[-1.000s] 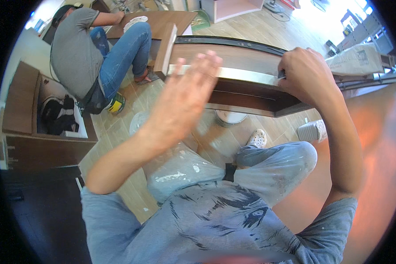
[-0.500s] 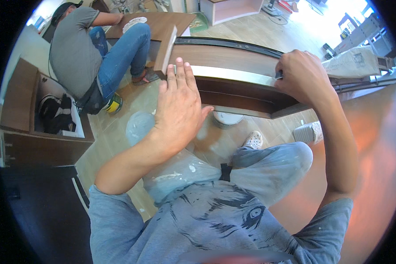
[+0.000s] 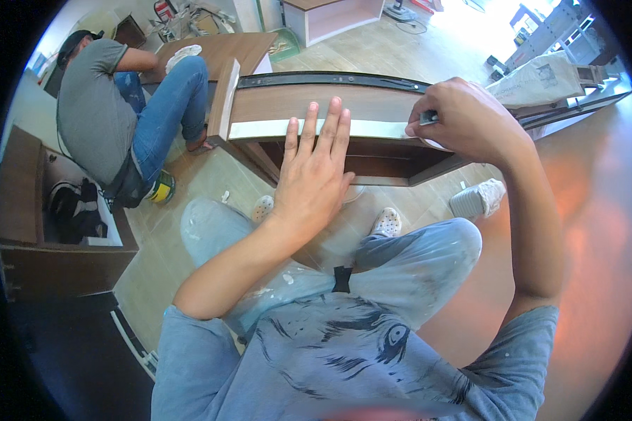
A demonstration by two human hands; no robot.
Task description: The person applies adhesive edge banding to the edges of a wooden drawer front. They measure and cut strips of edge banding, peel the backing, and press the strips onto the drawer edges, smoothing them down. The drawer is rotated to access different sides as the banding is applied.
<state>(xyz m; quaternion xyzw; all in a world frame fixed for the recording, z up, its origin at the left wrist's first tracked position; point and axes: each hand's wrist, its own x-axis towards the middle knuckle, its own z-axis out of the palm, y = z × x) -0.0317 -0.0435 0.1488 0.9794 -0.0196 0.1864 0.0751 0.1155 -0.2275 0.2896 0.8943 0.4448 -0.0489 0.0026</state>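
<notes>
A wooden drawer (image 3: 316, 105) lies across in front of my lap, a black slide rail (image 3: 330, 78) along its far side. A white strip (image 3: 256, 129) runs along its upper edge. My left hand (image 3: 312, 161) lies flat against that strip, fingers stretched out. At the drawer's right end, my right hand (image 3: 467, 123) is closed around a small dark tool (image 3: 429, 117) with a flat end, its kind unclear. Beneath the right hand, the strip's end curls away from the edge. The right fingers partly hide the tool and that end.
Another person (image 3: 105, 112) crouches at the left beside a wooden panel (image 3: 218, 49). An open cabinet (image 3: 31, 186) stands at the far left. A yellow-and-black can (image 3: 163, 188) and a white ribbed container (image 3: 474, 199) stand on the floor. A paper sack (image 3: 537, 81) lies at right.
My left hand has shifted rightward along the strip, away from the drawer's left end. My right hand stays at the right end, where a curled strip end now shows. The view has shifted slightly.
</notes>
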